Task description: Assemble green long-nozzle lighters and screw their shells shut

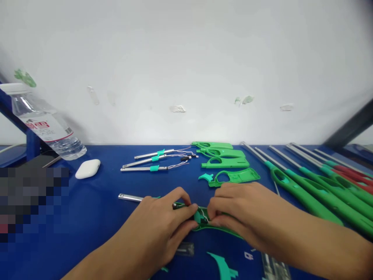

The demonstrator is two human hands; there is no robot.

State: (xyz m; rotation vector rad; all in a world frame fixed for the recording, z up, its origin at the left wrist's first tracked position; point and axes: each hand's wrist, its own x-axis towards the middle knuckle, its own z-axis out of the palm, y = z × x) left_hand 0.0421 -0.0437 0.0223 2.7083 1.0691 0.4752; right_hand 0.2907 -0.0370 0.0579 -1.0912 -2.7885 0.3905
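A green lighter handle half lies open side up on the table, partly covered by both hands. A silver lighter tube extends from it to the left, passing beneath my left hand. That hand is closed, with thumb and index finger pinching the handle half beside a teal trigger piece. My right hand is closed over the right part of the handle. Its fingertips meet at the end of a thin white wire; what sits between them is hidden.
Behind are several tubes with wires and green handle halves. Assembled lighters lie at right. A loose teal trigger and clear fuel tanks lie in front. At left are a white earbud case and a leaning water bottle.
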